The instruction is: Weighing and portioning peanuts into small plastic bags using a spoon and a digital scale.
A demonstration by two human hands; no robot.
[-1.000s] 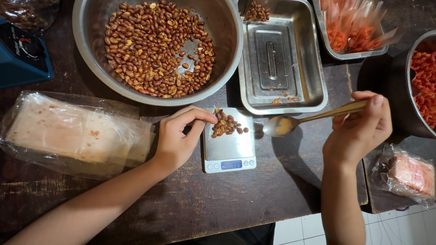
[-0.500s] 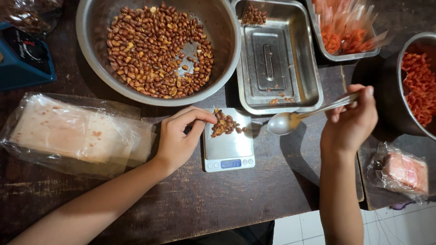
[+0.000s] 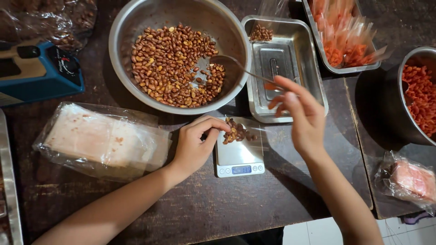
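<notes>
1. A spoon (image 3: 240,68) is held by its handle in the fingers of the right hand (image 3: 299,118), the grip closed on the thin metal stem.
2. The bowl of the spoon is reached into the large steel bowl (image 3: 122,27), at the edge of the heap of roasted peanuts (image 3: 172,63).
3. A small clear bag (image 3: 247,131) is pinched at its mouth between thumb and fingers of the left hand (image 3: 193,147), the grip narrow.
4. The bag is rested on a small digital scale (image 3: 238,159), and a small portion of peanuts (image 3: 236,132) is seen inside it.
5. The scale is placed just in front of the large bowl, between the two hands.
6. A rectangular steel tray (image 3: 309,63) is set to the right of the bowl, with a few peanuts in its far corner.
7. A stack of flat clear bags (image 3: 100,140) is laid to the left of the left hand.
8. A blue device (image 3: 41,72) is seen at the left edge of the dark wooden table (image 3: 204,208).
9. A pot of red snacks (image 3: 420,97) is stood at the far right.
</notes>
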